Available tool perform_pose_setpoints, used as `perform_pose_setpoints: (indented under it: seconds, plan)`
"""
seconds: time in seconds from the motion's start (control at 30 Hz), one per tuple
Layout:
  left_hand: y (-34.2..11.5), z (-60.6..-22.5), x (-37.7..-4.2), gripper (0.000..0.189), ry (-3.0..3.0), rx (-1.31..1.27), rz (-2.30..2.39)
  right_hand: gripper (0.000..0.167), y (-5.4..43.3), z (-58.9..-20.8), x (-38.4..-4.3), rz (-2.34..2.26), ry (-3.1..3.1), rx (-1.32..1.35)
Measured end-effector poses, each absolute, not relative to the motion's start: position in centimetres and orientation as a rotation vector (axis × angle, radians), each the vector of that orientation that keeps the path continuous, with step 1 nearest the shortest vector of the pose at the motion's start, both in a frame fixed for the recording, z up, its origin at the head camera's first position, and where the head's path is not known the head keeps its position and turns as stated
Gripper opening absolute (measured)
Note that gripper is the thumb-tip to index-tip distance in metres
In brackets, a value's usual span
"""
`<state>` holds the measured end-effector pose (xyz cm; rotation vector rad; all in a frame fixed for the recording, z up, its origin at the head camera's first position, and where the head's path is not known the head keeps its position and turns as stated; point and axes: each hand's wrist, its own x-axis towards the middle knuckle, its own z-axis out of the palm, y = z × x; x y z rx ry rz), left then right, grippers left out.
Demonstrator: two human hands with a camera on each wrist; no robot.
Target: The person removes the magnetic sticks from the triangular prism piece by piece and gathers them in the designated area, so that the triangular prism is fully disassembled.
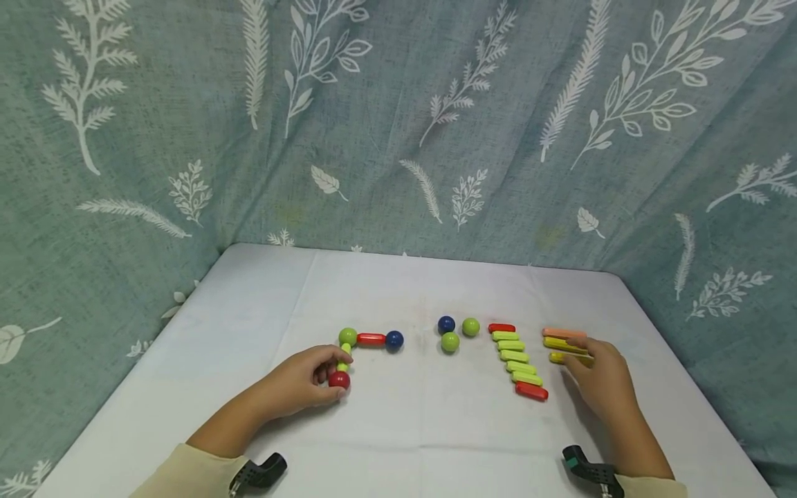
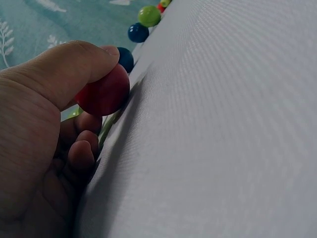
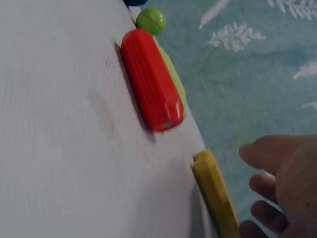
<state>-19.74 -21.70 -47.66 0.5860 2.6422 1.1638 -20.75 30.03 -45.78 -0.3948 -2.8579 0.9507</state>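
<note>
My left hand (image 1: 308, 382) grips a red ball (image 2: 106, 91), thumb on one side and the other fingers curled along a short lime-green stick (image 1: 344, 360). That stick runs up to a green ball (image 1: 347, 337), from which a red stick (image 1: 371, 339) leads to a blue ball (image 1: 394, 340); together they form a bent chain. Over on the right, my right hand (image 1: 600, 377) hovers with loosely bent fingers across the ends of two yellow sticks (image 1: 556, 343). In the right wrist view its thumb stands apart from the nearer yellow stick (image 3: 215, 193).
Between the hands lie a blue ball (image 1: 445, 324) and two green balls (image 1: 470, 327). A slanting row of lime-green sticks (image 1: 514, 356) has a red stick (image 1: 531, 391) at its near end. An orange stick (image 1: 563, 333) lies behind the yellow ones. A patterned curtain (image 1: 386, 138) hangs behind the white table (image 1: 386, 443).
</note>
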Motion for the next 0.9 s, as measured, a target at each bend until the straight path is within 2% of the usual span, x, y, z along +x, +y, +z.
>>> perform_pose_setpoints:
  seconds: [0.33,0.7,0.9]
  plan:
    - [-21.8,-47.8,-19.9,0.043,2.635,0.613,1.149,0.033,24.3,-43.7,-19.4,1.058,-2.939,-0.026]
    - [-21.8,-47.5,-19.5,0.041,2.643,0.618,1.098,0.02,16.4,-43.5,-19.2,1.14,-2.974,0.368]
    - [-21.8,-47.9,-19.8,0.042,2.642,0.643,1.094,0.026,13.0,-43.9,-19.8,1.197,-2.997,0.423]
